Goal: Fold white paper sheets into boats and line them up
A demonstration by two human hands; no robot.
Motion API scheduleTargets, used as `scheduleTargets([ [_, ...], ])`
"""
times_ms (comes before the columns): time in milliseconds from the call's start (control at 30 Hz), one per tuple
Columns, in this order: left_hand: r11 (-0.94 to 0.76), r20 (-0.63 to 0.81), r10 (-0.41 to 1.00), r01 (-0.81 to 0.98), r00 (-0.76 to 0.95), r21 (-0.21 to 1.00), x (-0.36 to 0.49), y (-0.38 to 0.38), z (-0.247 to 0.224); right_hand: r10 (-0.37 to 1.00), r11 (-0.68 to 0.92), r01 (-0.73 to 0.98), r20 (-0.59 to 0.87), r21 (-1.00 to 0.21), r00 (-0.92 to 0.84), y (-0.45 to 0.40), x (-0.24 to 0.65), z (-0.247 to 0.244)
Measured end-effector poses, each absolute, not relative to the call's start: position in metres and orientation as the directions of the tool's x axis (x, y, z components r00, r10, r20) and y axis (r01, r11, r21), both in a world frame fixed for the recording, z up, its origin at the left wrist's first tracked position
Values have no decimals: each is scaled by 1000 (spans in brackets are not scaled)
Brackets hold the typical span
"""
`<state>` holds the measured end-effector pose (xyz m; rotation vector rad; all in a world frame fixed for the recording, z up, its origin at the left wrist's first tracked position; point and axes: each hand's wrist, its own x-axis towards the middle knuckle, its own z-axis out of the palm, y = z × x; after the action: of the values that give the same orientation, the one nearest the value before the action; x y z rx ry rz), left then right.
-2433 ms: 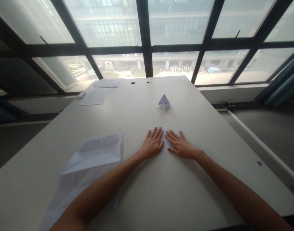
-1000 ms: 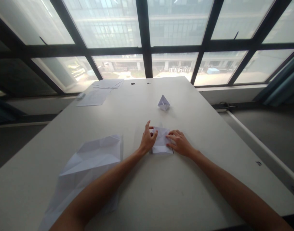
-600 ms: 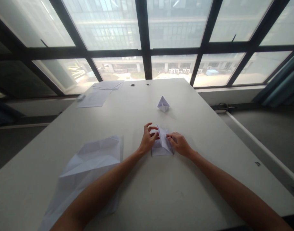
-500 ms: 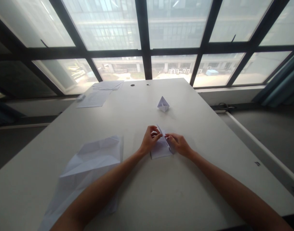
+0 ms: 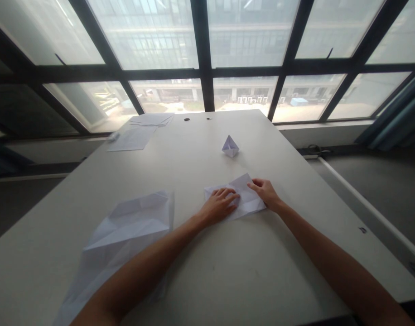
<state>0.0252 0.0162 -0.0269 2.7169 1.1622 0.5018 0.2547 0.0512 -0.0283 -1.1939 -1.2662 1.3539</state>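
A creased white paper [image 5: 247, 195] is spread on the table in front of me, its right part raised. My left hand [image 5: 221, 203] lies flat on its left part, fingers spread. At the paper's right edge my right hand [image 5: 264, 192] pinches it between thumb and fingers. Beyond the paper stands a small folded paper boat [image 5: 230, 146]. To the left, a large creased sheet [image 5: 129, 226] lies partly under my left forearm.
The white table [image 5: 190, 163] reaches to the windows. Flat paper sheets [image 5: 131, 138] lie at its far left, beside a small blurred object. A small dark mark [image 5: 363, 230] is near the right edge. A white rail runs along the floor at the right.
The folded paper has been opened out and is now wider and flatter. My right hand has moved right with its edge, and my left hand has gone from pinching to lying flat.
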Motion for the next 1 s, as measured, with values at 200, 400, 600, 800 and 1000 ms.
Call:
scheduleTargets([
  [200,-685,234,726,648,647,332,22,22,-24,991,129,340,108,-931,-80,56,258,-43],
  [400,-552,249,833,776,495,305,21,26,-35,966,253,582,231,-773,-112,48,252,-43],
  [600,-522,118,853,835,508,177,18,27,-44,944,299,672,313,-677,-104,42,248,-43],
  [800,-514,100,858,841,504,169,18,27,-44,870,488,435,458,-756,-180,39,245,-41],
  [1000,-468,126,884,850,451,241,18,29,-46,729,666,400,434,-630,-530,32,242,-35],
])
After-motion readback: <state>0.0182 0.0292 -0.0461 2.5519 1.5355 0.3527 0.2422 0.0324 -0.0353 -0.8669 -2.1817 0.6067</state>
